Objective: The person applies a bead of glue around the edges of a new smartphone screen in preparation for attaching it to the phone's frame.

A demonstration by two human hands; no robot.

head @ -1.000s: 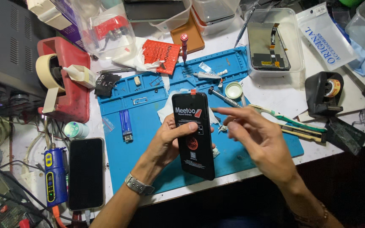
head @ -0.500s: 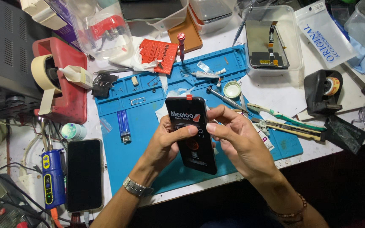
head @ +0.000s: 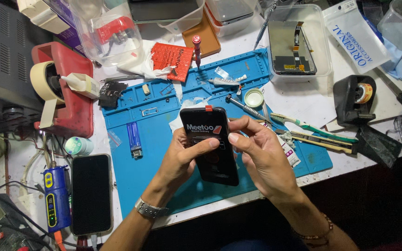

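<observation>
Both hands meet over the blue repair mat on the counter, holding a black phone screen with a protective film between them. The left hand cups its left edge, thumb laid across the face. The right hand curls around the right edge, thumb and forefinger pinched at the film near the top. Just beyond the right hand lie a screwdriver and a toothbrush. Left of the left hand lies a blue lighter, and further left a dark phone.
</observation>
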